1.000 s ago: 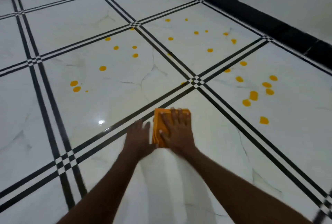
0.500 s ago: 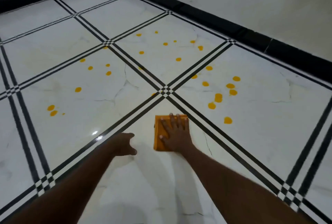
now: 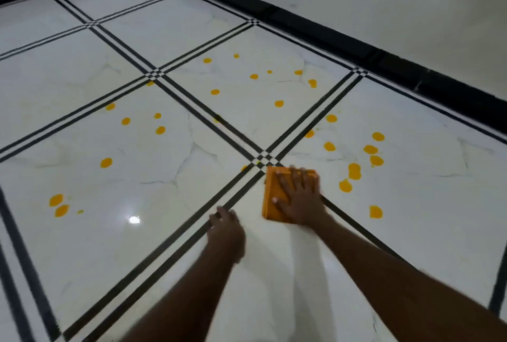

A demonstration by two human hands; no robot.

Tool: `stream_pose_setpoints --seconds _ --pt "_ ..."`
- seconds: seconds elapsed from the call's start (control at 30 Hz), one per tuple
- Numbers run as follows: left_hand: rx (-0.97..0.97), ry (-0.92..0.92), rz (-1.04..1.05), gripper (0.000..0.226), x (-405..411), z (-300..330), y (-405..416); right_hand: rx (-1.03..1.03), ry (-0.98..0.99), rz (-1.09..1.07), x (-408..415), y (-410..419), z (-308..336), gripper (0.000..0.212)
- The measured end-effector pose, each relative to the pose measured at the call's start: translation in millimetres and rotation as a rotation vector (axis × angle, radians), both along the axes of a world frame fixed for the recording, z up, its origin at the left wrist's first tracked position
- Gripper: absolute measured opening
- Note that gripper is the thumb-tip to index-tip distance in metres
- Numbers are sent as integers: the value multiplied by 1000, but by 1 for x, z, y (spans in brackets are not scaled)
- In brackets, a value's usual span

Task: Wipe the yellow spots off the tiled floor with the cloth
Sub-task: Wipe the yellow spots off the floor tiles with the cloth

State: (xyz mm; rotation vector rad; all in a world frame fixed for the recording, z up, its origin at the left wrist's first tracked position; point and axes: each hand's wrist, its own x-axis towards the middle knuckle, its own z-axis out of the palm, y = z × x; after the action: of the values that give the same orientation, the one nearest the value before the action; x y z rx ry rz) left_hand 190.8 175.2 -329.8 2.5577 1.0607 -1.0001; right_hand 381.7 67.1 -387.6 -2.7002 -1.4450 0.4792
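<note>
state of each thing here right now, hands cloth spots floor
right hand: flat on the cloth, fingers spread, pressing it down
left hand: on the floor beside the cloth, holds nothing, blurred
cloth: orange, folded, flat on the floor just below a tile crossing
yellow spots: many unwiped, scattered over several tiles
tiled floor: glossy white, black stripe lines

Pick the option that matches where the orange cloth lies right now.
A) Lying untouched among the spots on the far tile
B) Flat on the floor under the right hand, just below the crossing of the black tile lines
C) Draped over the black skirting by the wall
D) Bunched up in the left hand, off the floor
B: the right hand presses with spread fingers on the folded cloth, which lies flat on the floor just beneath the checkered line crossing.
</note>
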Motion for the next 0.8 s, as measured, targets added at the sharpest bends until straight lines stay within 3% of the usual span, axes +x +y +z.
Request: stream_pose_setpoints --seconds 0.07,0.17,0.33,0.57,0.7,0.8 --pt "-113 54 -32 81 19 16 12 -229 57 -18 17 8 24 90" --pt "-164 -50 -104 46 37 33 41 -373 173 -55 22 10 56 87" --pt "-84 -130 -78 40 54 27 51 -183 -80 -69 44 10 60 53" --pt "-11 -591 40 29 52 -8 38 26 233 -183 70 1 50 18" --pt "19 -677 151 32 27 0 49 212 487 -357 76 -7 90 10" --pt "56 -705 221 36 19 4 59 373 391 -360 73 -7 121 30"
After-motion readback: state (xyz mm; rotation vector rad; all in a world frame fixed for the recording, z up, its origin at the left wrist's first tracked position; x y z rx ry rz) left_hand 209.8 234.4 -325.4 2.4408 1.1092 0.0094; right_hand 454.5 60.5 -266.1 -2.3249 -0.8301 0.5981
